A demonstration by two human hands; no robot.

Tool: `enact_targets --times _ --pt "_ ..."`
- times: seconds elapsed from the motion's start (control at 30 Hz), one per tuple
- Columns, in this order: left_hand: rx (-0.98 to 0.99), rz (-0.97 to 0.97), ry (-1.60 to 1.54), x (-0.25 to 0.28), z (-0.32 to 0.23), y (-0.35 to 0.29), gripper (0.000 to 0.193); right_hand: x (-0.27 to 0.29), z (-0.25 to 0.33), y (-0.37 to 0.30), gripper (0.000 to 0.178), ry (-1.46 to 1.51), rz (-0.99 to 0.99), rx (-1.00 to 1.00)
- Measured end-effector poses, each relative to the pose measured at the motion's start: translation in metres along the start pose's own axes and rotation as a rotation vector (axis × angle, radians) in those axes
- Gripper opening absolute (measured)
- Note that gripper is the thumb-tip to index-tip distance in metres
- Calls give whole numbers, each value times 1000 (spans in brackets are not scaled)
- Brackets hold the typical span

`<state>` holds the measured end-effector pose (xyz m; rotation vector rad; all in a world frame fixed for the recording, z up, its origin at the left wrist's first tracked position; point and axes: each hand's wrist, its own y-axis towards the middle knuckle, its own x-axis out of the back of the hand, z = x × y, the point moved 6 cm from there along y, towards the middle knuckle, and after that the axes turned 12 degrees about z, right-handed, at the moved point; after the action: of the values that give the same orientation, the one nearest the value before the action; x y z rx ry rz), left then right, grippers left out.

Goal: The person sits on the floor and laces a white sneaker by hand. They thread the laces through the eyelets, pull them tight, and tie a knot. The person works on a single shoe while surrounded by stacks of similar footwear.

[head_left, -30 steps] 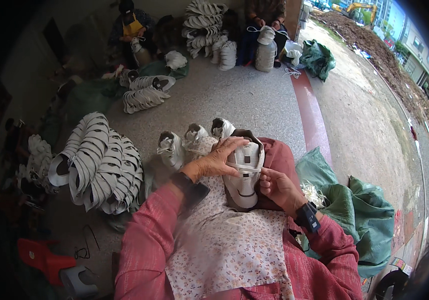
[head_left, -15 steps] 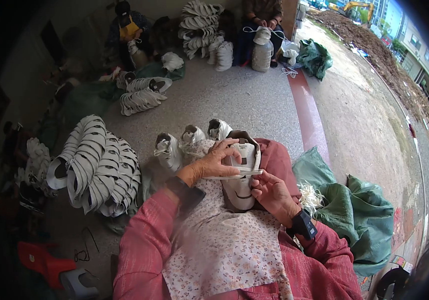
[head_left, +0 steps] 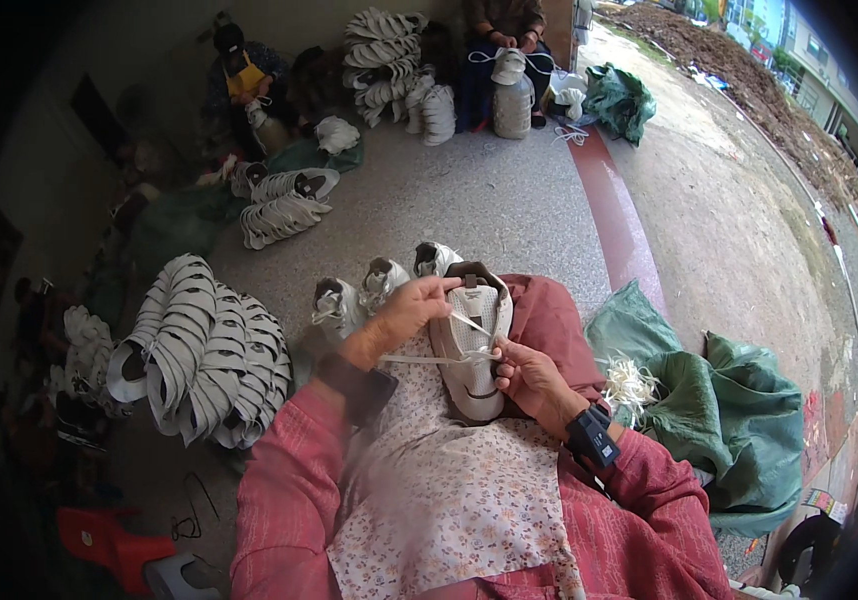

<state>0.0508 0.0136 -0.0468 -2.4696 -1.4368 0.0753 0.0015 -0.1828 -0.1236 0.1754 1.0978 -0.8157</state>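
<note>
both hands work at a shoe (head_left: 477, 378) in the centre of the frame: the right hand (head_left: 532, 372) pinches a white lace strand (head_left: 469, 322) between thumb and fingers, while the left hand (head_left: 411, 312) is partly closed at the other end of it, though whether it grips that strand cannot be told. compared with half a second ago, the green sack (head_left: 744, 410) at right and the stack of white shoe uppers (head_left: 211, 350) at left both sit slightly farther right in the frame, the stack lower too. the left hand has slid back from over the tongue to the shoe's upper left edge. lace that was stretched level across the front now slants down toward the right hand, and a second strand (head_left: 417, 359) runs out leftward below the left hand. the shoe rests on the person's lap, toe toward the lower edge. it is white, with a mesh-like upper and a dark-lined collar (head_left: 461, 268) at the top; a dark curved line crosses the toe, and the tongue bears a small dark patch.
</note>
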Motion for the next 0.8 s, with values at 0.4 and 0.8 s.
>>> enact_targets --times 0.4,0.8 --pt "-359 -417 337 11 -15 -35 25 -32 70 -18 9 -1056 -94 348" --pt "209 -57 -809 -64 57 -86 42 -87 73 13 13 -2257 188 816"
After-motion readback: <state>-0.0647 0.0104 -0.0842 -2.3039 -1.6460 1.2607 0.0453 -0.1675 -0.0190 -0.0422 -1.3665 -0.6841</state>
